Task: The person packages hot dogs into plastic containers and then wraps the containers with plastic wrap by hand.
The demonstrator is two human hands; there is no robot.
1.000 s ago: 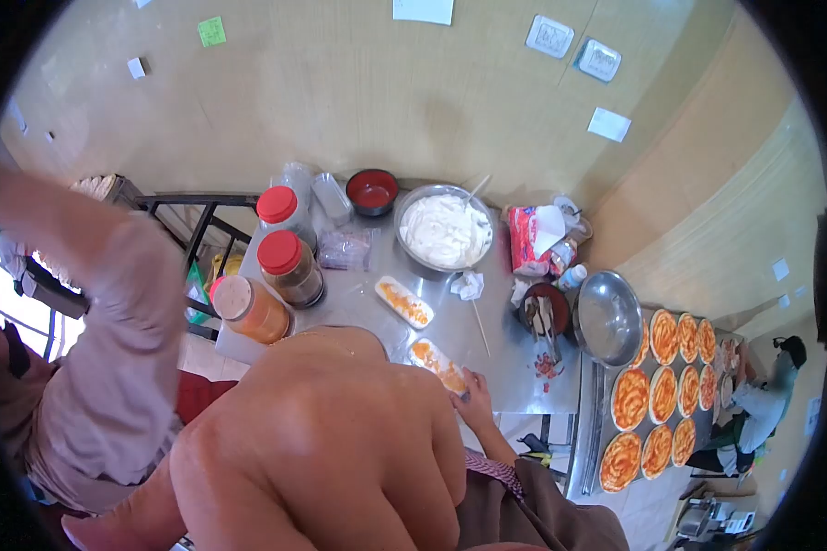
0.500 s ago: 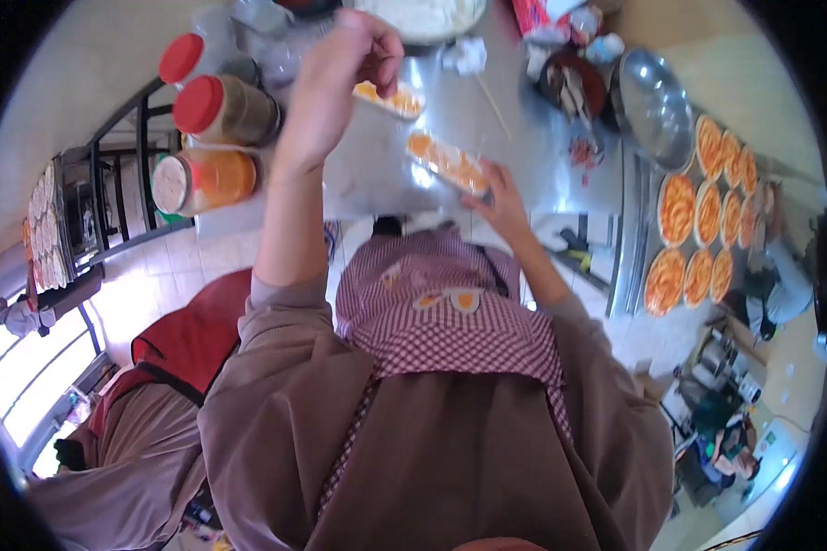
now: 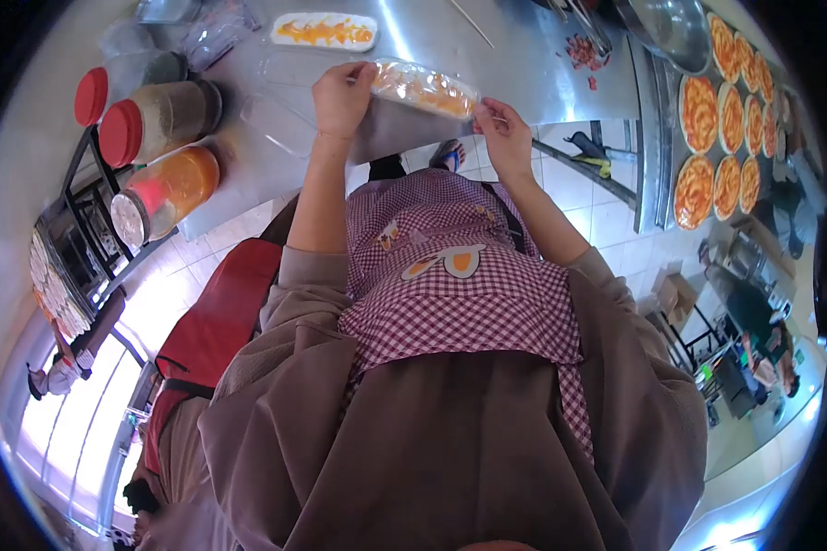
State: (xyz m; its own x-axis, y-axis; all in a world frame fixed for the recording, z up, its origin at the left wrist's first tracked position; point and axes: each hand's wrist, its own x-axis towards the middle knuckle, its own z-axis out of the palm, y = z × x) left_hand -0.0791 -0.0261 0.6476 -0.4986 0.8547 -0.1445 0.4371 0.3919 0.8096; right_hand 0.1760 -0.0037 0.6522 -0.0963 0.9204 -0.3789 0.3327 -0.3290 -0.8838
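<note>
A long white tray of food with orange topping (image 3: 424,89), under shiny clear film, lies at a slant between my hands near the steel table's front edge. My left hand (image 3: 342,99) pinches its left end. The right end is gripped by the fingers of my right hand (image 3: 504,133). Behind it and to the left rests a similar tray with orange topping (image 3: 324,32). Clear plastic (image 3: 280,115) lies on the table left of my left hand.
Red-lidded jars (image 3: 161,119) and a jar of orange contents (image 3: 170,191) stand at the left. A metal bowl (image 3: 668,32) is at the back right, beside sauced rounds (image 3: 698,115). A co-worker's red apron (image 3: 216,321) shows at lower left; other people are farther off.
My left hand has come down from above the rear tray to the front tray's left end. The view has shifted, and clear plastic now shows on the table at left.
</note>
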